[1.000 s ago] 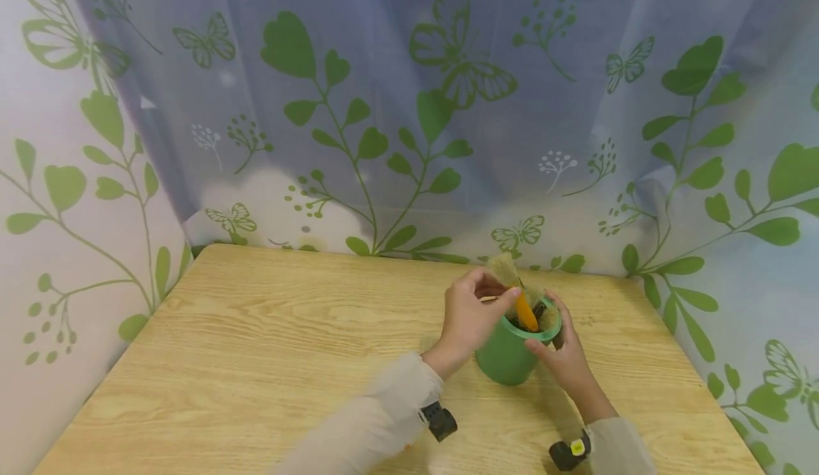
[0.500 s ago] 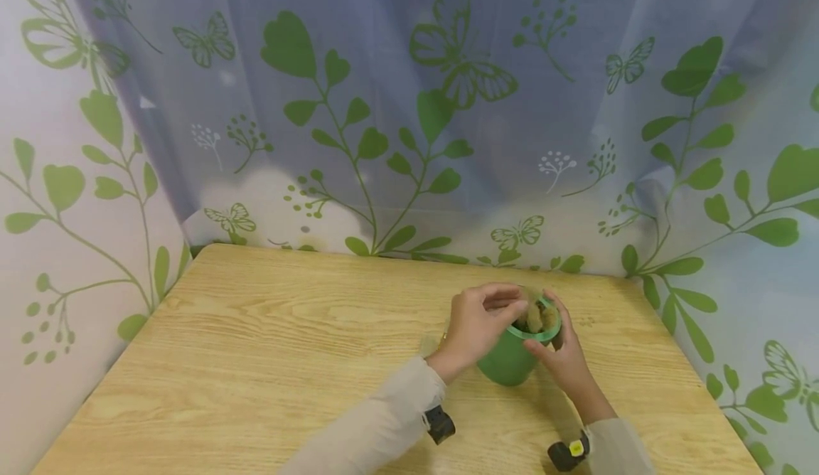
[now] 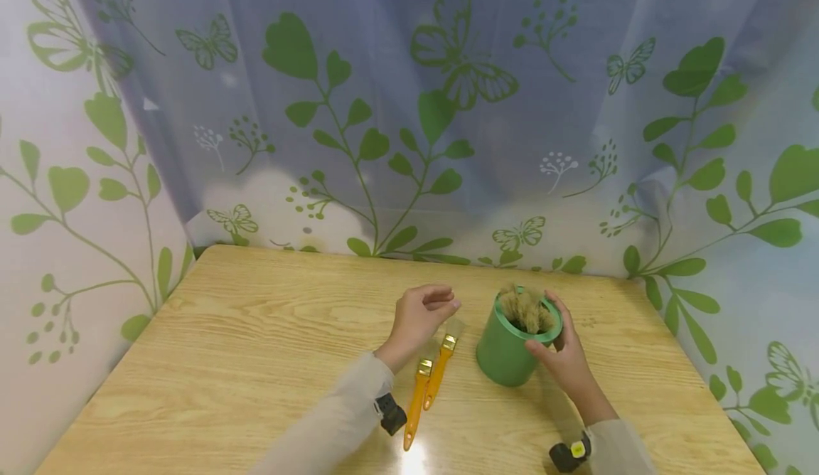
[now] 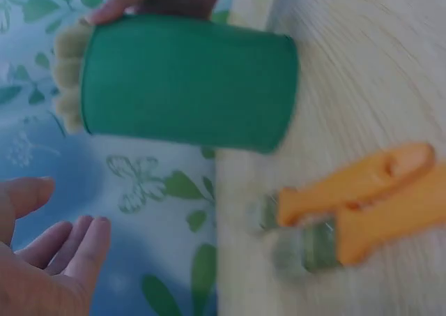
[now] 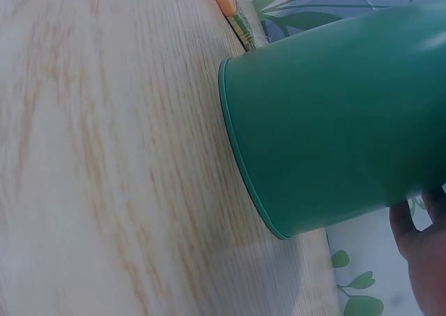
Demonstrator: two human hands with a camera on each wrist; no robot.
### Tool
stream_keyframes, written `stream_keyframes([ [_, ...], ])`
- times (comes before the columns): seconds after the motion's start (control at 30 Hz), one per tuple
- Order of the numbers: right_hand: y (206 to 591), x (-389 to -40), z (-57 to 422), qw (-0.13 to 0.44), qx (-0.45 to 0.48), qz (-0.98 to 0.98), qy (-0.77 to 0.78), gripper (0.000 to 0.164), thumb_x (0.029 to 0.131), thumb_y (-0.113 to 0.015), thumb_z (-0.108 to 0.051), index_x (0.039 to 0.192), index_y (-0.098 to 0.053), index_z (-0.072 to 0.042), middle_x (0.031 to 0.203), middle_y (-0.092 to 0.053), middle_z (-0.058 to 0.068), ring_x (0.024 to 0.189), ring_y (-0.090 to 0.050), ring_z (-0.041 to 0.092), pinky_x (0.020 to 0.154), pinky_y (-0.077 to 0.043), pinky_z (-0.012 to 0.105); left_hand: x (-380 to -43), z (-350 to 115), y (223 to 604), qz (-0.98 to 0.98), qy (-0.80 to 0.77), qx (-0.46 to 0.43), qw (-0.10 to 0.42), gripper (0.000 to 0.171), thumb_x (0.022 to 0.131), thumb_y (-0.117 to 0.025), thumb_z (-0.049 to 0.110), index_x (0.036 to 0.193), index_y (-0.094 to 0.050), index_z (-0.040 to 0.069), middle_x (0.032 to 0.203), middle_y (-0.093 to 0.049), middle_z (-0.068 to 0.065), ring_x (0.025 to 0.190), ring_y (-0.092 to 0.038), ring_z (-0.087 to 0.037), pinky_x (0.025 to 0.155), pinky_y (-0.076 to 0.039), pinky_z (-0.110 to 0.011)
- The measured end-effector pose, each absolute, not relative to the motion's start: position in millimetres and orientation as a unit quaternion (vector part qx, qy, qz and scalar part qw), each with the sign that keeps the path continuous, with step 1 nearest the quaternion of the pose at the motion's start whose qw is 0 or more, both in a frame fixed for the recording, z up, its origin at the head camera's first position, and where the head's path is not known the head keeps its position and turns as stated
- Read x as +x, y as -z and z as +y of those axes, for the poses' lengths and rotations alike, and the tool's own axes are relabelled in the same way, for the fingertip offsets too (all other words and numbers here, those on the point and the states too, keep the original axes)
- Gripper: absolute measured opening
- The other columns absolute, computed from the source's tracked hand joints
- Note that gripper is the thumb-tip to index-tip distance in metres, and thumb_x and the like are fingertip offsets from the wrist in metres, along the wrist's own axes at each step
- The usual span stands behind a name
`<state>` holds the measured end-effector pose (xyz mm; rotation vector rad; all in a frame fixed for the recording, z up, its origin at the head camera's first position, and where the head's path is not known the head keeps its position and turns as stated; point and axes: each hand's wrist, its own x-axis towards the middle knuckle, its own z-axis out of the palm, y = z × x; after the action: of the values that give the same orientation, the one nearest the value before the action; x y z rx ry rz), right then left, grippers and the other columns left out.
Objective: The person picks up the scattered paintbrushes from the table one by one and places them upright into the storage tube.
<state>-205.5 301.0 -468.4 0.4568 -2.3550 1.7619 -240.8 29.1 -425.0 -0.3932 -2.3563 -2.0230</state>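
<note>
Two orange-handled brushes lie close together on the table, left of the green cup. Our right hand grips that cup near its rim, thumb and fingers round the side; tan bristles fill the mouth. Our left hand hovers near the brushes, thumb apart from the fingers, holding nothing. We judge that we are between brushes, steadying the cup; the next move seems to call for a light pinch on one handle.

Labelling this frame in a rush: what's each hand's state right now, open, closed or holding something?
Left hand: open, holding nothing.
Right hand: holding the green cup near its rim.
</note>
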Motion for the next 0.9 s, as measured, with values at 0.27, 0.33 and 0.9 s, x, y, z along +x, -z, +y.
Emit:
stream_keyframes([
  [0.27, 469, -206, 302, 0.081, 0.154, -0.788, -0.590, 0.082, 0.092, -0.062, -0.008, 0.154, -0.010, -0.020, 0.157, -0.013, 0.018, 0.134, -0.026, -0.001, 0.099, -0.028, 0.006, -239, 8, 442, -0.793, 0.600, -0.105, -0.033, 0.036, 0.088, -0.071, 0.017, 0.116, -0.064, -0.005, 0.108, -0.068, -0.016, 0.097, -0.067, -0.025, 0.079, -0.057, -0.030],
  [0.33, 469, -206, 302, 0.081, 0.155, -0.788, -0.590, 0.082, 0.092, -0.062, -0.008, 0.154, -0.010, -0.019, 0.157, -0.012, 0.018, 0.134, -0.026, -0.001, 0.099, -0.027, 0.006, -237, 4, 445, -0.801, 0.589, -0.098, -0.053, 0.038, 0.088, -0.071, 0.017, 0.117, -0.064, -0.006, 0.109, -0.067, -0.018, 0.098, -0.067, -0.027, 0.079, -0.057, -0.032],
  [0.9, 470, -207, 302, 0.080, 0.148, -0.785, -0.596, 0.084, 0.091, -0.063, -0.008, 0.154, -0.008, -0.014, 0.158, -0.011, 0.016, 0.136, -0.024, 0.002, 0.109, -0.014, 0.066, -221, -3, 485, -0.835, 0.533, -0.102, -0.087, 0.045, 0.073, -0.082, 0.005, 0.109, -0.063, -0.012, 0.101, -0.067, -0.021, 0.091, -0.067, -0.030, 0.077, -0.057, -0.034],
])
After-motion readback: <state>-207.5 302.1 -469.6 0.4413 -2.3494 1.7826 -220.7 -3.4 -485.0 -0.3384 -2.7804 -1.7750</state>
